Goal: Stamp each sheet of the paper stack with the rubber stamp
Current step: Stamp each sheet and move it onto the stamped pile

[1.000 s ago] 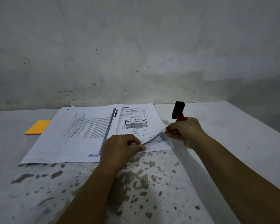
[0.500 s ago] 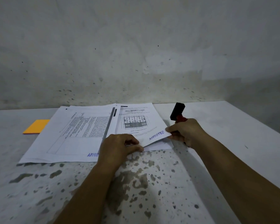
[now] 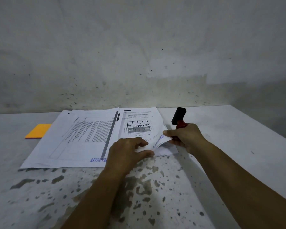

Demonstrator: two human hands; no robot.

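Note:
A stack of printed sheets lies on the right, its top sheet marked APPROVED in blue near the lower right corner. My right hand grips the rubber stamp, black block up, red handle in the fist, and its thumb and fingers lift that corner of the top sheet. My left hand rests on the stack's near edge, pinching the sheet's lower edge. To the left lies a pile of sheets with a blue APPROVED mark at its near edge.
An orange pad lies on the table left of the papers. A stained grey wall stands directly behind. The table's right edge runs diagonally at the far right.
The lifted corner of the top sheet first dropped flatter, showing the APPROVED mark, and now curls up again between both hands. The stamp stays in my right hand.

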